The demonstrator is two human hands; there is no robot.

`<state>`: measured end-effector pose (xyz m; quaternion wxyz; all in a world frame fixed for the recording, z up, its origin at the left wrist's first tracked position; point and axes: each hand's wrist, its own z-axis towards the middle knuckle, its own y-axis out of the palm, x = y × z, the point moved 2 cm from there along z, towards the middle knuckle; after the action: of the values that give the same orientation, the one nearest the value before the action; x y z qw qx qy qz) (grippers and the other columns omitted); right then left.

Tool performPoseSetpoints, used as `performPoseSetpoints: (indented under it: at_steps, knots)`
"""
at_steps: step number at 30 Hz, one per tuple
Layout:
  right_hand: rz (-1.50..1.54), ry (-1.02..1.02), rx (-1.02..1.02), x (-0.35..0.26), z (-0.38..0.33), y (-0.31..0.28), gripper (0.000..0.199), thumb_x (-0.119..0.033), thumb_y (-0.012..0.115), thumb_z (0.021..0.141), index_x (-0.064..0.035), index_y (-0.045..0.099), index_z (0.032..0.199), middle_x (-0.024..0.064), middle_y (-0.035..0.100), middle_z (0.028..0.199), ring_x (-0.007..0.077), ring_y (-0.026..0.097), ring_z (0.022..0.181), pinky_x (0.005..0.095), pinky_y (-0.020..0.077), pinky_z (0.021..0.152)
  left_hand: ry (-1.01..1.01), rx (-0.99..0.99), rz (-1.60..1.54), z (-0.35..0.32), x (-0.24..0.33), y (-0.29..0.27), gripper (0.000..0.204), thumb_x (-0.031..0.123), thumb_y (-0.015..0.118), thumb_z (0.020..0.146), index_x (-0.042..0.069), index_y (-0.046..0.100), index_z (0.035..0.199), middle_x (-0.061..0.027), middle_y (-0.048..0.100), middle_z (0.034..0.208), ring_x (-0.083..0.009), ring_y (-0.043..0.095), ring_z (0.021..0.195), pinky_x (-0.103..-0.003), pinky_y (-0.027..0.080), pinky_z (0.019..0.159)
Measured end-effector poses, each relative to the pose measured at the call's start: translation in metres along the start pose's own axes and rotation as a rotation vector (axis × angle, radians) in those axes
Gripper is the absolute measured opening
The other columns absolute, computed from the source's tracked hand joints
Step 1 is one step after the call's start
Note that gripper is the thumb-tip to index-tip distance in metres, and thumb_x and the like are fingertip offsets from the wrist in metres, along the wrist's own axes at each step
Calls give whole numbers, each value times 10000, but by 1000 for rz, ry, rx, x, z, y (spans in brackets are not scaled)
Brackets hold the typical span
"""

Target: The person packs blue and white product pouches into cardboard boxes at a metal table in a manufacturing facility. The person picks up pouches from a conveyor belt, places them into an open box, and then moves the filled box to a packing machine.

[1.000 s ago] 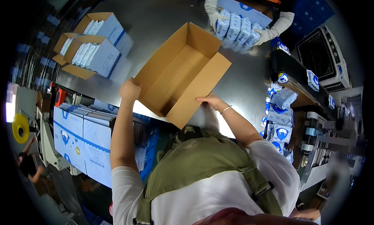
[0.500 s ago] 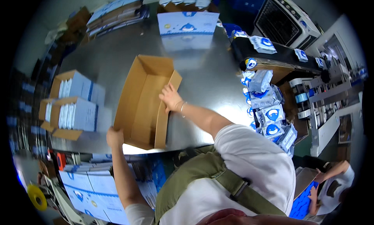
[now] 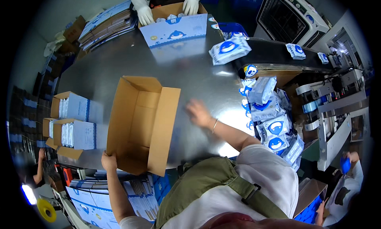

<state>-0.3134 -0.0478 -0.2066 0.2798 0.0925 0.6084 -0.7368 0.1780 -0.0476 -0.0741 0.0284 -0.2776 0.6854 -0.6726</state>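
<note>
An open, unfilled cardboard box lies before me on the metal table, its brown inside facing up and its right flap folded outward. At its near left corner, my left hand is closed on the cardboard edge. My right hand is apart from the box, over the table just right of the flap. Motion blurs its fingers, but they look stretched out and nothing shows in them. Farther right lies a heap of white and blue packets, the things nearest that hand besides the box.
A co-worker's gloved hands reach into a printed box across the table. One packet is at the end of the black conveyor. Filled small boxes stand left. Flattened cartons are stacked far left; more cartons lie below the near edge.
My right hand has let go of the box's right side and moved right. The right flap has swung outward. A packet has come to the conveyor's end, and the co-worker's gloved hands are lower in their box.
</note>
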Motion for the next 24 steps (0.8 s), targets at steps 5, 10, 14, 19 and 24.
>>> performPoseSetpoints:
  at_steps: [5,10,14,19,24]
  knots:
    - [-458,150,158,119,103,-113,703,-107,641,696,-131,388,1352,181,361,1382,353,291,1321,529,206,1073,-23,7,67,-4,13,-12,244,135,683,703,19,606,903,-176,668,860,-339,646,832,-392,496,737]
    - [-716,389,35,211,151,-141,590,-137,615,768,-207,431,1324,137,391,1358,333,295,1305,522,195,1051,11,56,64,-1,0,-1,258,142,691,698,23,603,910,-172,669,853,-330,649,826,-384,497,732]
    - [-575,442,135,195,126,-113,528,-130,632,723,-201,505,1231,136,428,1311,333,376,1223,518,272,982,-22,15,60,-1,16,-4,268,170,682,712,26,603,923,-177,666,853,-337,642,835,-395,493,742]
    - [-384,318,74,95,48,-102,647,-139,767,544,-175,541,1150,113,478,1214,313,441,1110,460,337,892,-37,18,69,8,-12,6,336,234,687,724,21,610,972,-197,659,900,-362,625,889,-417,485,770]
    - [505,389,286,50,-2,-114,783,-143,853,481,-90,522,1189,89,570,1102,280,551,1036,349,431,894,-23,12,92,1,1,-3,325,267,654,739,36,615,965,-203,652,923,-380,607,908,-434,478,777]
